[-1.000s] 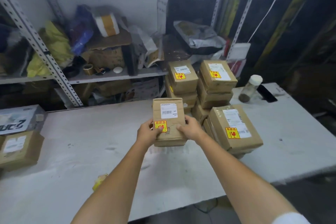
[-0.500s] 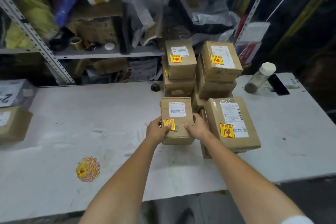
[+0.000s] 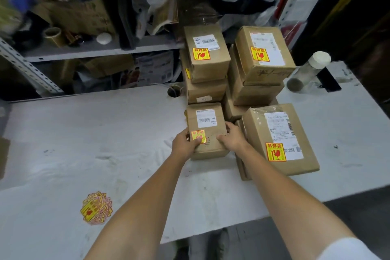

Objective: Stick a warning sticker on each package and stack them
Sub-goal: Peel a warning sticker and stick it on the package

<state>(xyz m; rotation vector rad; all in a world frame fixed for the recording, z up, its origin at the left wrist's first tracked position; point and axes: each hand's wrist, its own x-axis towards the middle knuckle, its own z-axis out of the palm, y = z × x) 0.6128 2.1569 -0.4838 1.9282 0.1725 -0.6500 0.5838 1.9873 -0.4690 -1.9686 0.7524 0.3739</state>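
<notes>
Package (image 3: 207, 124), small, brown cardboard with a white address label, is clamped between both hands just in front of the left stack (image 3: 205, 63), toward the far edge of the worktop (image 3: 84, 133) and a little right of its middle; whether its base rests on the worktop or hangs just above it I cannot tell; a yellow warning sticker (image 3: 198, 135) sits on its top at the near left corner. The left hand (image 3: 184, 143) grips the near left side, thumb lying over the top at the sticker; the right hand (image 3: 232, 138) grips the right side, thumb on top.

Beside the left stack stands the right stack (image 3: 261, 59), the two touching, each top box bearing a yellow sticker; a larger box (image 3: 274, 139), also stickered, lies on another just to the right of the right hand. A loose pile of stickers (image 3: 96, 207) lies near the near edge, left of the left forearm; a bottle (image 3: 308, 72) with a white cap stands toward the far right corner, a dark flat thing (image 3: 328, 80) just beside it; a cluttered shelf (image 3: 95, 48) runs behind the far edge.
</notes>
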